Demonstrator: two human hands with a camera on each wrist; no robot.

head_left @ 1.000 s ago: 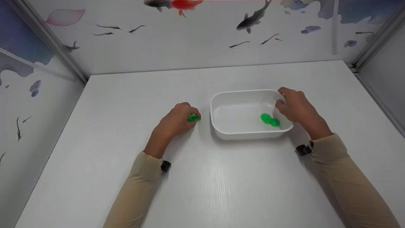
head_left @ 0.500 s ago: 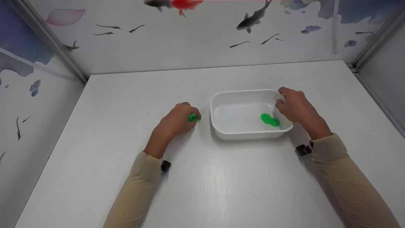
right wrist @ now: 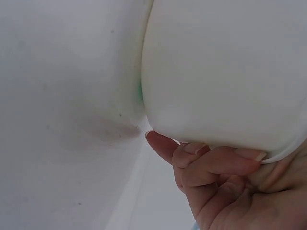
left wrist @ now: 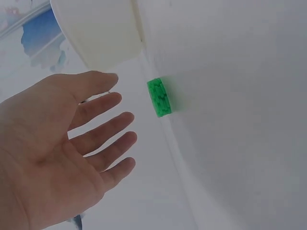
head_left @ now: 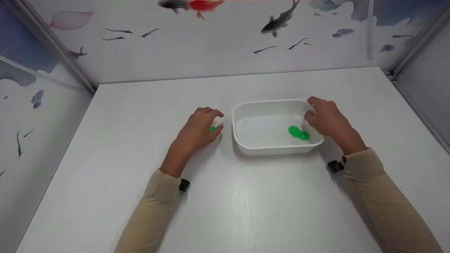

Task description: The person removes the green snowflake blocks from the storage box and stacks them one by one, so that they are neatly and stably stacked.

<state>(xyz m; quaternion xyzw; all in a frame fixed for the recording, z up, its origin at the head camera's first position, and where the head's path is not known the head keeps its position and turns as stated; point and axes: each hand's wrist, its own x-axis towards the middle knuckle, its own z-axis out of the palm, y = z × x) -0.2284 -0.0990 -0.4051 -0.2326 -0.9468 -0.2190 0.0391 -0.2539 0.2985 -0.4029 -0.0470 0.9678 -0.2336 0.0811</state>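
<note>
My left hand (head_left: 198,130) is open, thumb and fingers apart, close to a small green stack (head_left: 213,129) on the table. In the left wrist view, the green stack (left wrist: 159,97), with a notched, ridged side, sits just beyond the fingertips, and none of them appears to touch it. A white rectangular plastic basin (head_left: 277,148) stands to the right. Inside lie two green scalloped discs (head_left: 298,133), side by side near its right end. My right hand (head_left: 327,117) grips the basin's right end, its thumb over the rim; in the right wrist view its curled fingers (right wrist: 211,165) press the outer wall.
A white tabletop (head_left: 225,203) lies under everything. Panels printed with fish (head_left: 279,23) rise at the back and on the left, and a plain panel (head_left: 429,77) stands on the right. Black wrist cameras hang at both cuffs.
My left hand has let go of the green stack; its thumb and fingers have spread and drawn off slightly. The right hand and the basin have stayed in place.
</note>
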